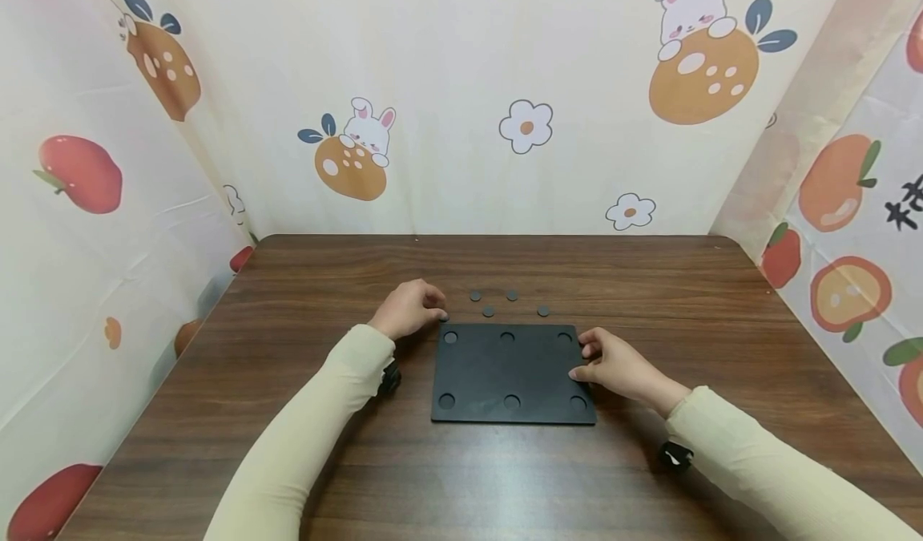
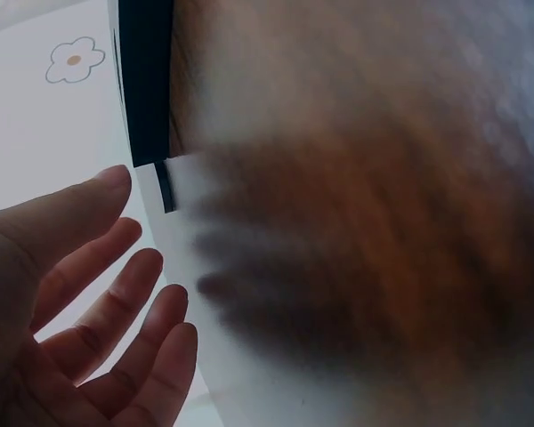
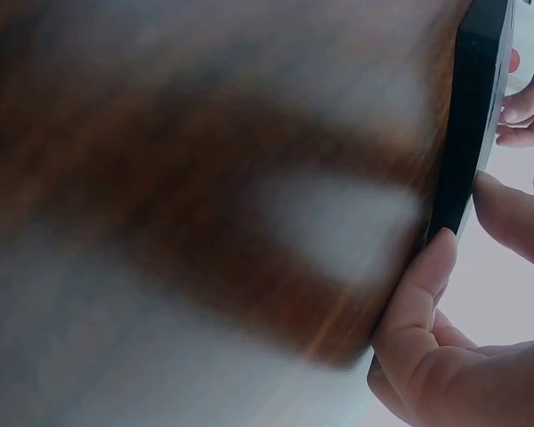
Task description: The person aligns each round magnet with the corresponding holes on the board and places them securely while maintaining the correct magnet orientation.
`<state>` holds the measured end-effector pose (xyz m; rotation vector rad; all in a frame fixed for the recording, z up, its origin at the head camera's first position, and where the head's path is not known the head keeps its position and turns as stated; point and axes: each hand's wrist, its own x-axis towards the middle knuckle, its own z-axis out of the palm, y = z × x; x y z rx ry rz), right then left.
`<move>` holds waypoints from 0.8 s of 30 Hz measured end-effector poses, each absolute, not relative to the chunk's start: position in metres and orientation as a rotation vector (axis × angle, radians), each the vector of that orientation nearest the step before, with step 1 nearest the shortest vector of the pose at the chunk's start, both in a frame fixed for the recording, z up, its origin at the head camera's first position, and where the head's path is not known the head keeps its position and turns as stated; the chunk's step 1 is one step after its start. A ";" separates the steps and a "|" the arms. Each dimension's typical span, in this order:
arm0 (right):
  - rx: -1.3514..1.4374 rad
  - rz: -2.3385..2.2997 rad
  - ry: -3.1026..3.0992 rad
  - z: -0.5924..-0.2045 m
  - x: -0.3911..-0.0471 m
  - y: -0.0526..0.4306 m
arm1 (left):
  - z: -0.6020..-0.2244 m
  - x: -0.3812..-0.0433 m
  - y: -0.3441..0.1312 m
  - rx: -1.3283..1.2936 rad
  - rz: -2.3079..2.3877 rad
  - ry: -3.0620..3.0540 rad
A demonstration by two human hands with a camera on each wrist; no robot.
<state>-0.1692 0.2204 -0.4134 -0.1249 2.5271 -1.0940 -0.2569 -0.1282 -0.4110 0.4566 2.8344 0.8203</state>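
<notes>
A flat black board (image 1: 512, 369) with several round recesses lies on the table, three along its far side and three along its near side. At its right edge is my right hand (image 1: 616, 369), the thumb (image 3: 507, 213) on the top side and the index finger curled against the edge, gripping it. My left hand (image 1: 411, 308) hovers by the far left corner, its fingers (image 2: 165, 320) loosely bent and spread apart. Close to that thumb tip is a small dark disc (image 1: 443, 317), seen edge-on as a thin piece (image 2: 165, 185) beside the board in the left wrist view.
Several small dark grey discs, such as one disc (image 1: 489, 312), lie scattered beyond the board's far edge. The brown wooden table (image 1: 324, 276) ends at printed curtains (image 1: 454, 60) at the back and sides. Each wrist wears a black device (image 1: 675, 455).
</notes>
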 end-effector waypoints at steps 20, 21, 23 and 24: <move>-0.129 -1.086 2.534 -0.413 -0.170 0.220 | -0.409 -0.253 -0.123 0.433 0.691 2.843; -0.129 -1.087 2.533 -0.413 -0.170 0.220 | -0.409 -0.253 -0.123 0.430 0.688 2.843; -0.129 -1.090 2.532 -0.413 -0.170 0.220 | -0.408 -0.253 -0.122 0.427 0.682 2.844; -0.128 -1.091 2.531 -0.413 -0.170 0.220 | -0.408 -0.254 -0.122 0.426 0.680 2.844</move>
